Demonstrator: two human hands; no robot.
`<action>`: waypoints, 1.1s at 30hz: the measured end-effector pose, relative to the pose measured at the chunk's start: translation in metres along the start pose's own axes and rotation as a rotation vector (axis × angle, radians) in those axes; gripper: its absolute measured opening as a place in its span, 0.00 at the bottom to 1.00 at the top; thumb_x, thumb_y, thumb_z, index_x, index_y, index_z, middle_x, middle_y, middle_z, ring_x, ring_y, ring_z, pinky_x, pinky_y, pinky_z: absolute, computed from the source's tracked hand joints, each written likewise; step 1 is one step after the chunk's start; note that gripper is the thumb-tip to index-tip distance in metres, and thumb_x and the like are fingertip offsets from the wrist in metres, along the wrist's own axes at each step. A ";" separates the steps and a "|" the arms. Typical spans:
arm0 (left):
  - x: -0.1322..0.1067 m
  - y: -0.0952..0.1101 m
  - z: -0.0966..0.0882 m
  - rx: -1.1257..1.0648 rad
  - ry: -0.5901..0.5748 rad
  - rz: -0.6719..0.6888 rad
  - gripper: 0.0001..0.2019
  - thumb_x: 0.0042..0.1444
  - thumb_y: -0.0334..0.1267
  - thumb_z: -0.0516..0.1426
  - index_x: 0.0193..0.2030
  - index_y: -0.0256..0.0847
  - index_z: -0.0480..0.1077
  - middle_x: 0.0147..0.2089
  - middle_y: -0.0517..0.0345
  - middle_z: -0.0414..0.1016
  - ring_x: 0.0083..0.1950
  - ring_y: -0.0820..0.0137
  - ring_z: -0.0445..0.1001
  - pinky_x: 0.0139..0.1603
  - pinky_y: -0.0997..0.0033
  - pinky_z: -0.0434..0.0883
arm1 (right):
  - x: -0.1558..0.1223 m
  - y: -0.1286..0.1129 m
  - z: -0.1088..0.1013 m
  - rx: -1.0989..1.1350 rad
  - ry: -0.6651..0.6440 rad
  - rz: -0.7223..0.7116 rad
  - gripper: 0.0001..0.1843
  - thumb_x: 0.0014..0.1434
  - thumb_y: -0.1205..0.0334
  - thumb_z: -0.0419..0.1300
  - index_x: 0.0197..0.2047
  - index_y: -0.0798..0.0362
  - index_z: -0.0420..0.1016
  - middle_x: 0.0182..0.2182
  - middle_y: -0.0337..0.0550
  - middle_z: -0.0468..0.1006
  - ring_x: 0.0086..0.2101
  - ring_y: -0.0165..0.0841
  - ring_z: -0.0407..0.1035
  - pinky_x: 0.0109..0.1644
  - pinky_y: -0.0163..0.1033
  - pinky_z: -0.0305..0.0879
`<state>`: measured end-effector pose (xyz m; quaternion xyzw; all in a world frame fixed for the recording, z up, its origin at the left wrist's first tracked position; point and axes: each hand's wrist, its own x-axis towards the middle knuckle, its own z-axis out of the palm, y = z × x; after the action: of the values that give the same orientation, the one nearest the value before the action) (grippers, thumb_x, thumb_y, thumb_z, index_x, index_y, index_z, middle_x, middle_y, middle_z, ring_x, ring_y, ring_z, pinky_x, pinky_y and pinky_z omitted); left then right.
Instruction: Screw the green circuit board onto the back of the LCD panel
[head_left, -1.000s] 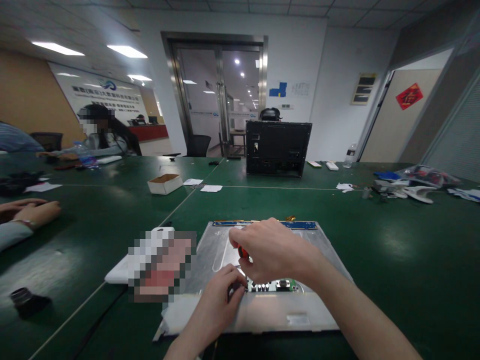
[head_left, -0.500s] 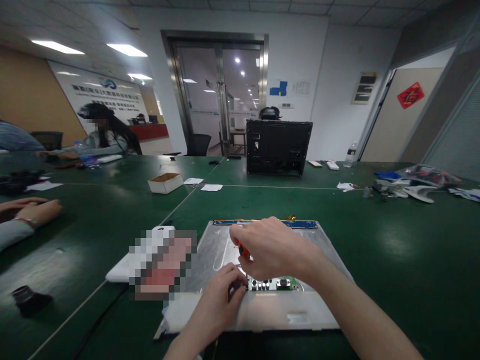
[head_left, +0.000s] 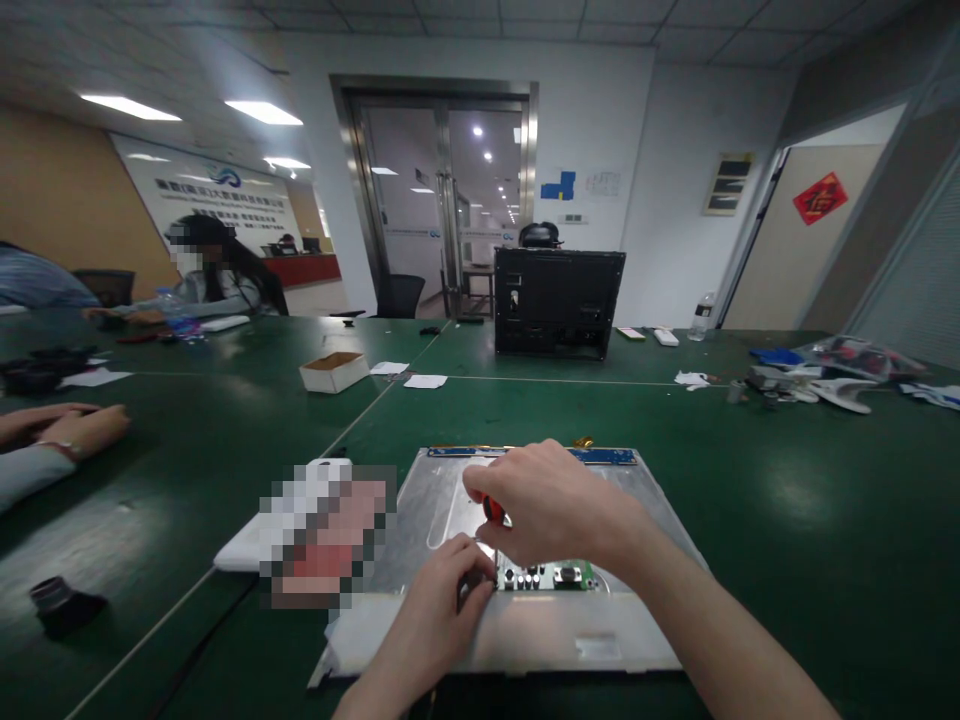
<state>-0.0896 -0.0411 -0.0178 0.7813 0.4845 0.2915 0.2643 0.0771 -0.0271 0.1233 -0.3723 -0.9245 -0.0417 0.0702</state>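
My right hand (head_left: 547, 505) is closed round the red and black handle of a screwdriver (head_left: 492, 510), held upright with its thin shaft pointing down. The shaft meets the left end of a green circuit board (head_left: 555, 577), which lies on the back of a flat metal display panel (head_left: 409, 525). There my left hand (head_left: 442, 600) is closed in a pinch, fingertips beside the screwdriver's tip. Whatever those fingers hold is hidden. Along the panel's far edge runs a narrow blue board (head_left: 619, 457).
Left of the panel lie a white object (head_left: 244, 545) and a blurred-out pinkish item (head_left: 330, 545). Farther off stand an open box (head_left: 334, 372) and a black monitor housing (head_left: 559, 300). Loose parts (head_left: 795, 380) lie at right. Another person's hands (head_left: 82, 430) rest at left.
The whole view has shifted slightly, so everything sits a little lower. Both hands keep their places on the panel, and the screwdriver stays at the same spot.
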 end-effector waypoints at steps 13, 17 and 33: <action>0.000 -0.003 0.001 0.017 -0.014 0.000 0.06 0.51 0.30 0.52 0.32 0.41 0.71 0.37 0.54 0.72 0.40 0.63 0.70 0.41 0.65 0.66 | -0.001 0.001 -0.001 0.031 -0.014 -0.033 0.13 0.55 0.55 0.58 0.42 0.52 0.70 0.33 0.42 0.79 0.30 0.33 0.70 0.25 0.35 0.48; 0.000 0.000 0.000 0.042 -0.012 -0.034 0.05 0.51 0.31 0.53 0.31 0.41 0.70 0.35 0.55 0.73 0.38 0.63 0.70 0.40 0.66 0.66 | 0.001 0.000 0.000 0.014 0.002 0.031 0.16 0.60 0.48 0.54 0.34 0.52 0.73 0.28 0.42 0.78 0.29 0.32 0.69 0.26 0.36 0.47; 0.000 -0.001 0.000 0.038 -0.016 0.005 0.05 0.52 0.31 0.52 0.31 0.41 0.69 0.36 0.55 0.72 0.37 0.64 0.70 0.38 0.67 0.66 | 0.000 -0.001 -0.001 -0.007 0.023 0.019 0.08 0.58 0.58 0.55 0.36 0.52 0.73 0.27 0.41 0.78 0.26 0.30 0.68 0.24 0.36 0.43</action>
<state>-0.0902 -0.0408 -0.0189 0.7897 0.4859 0.2767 0.2525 0.0769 -0.0281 0.1244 -0.3806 -0.9200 -0.0485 0.0798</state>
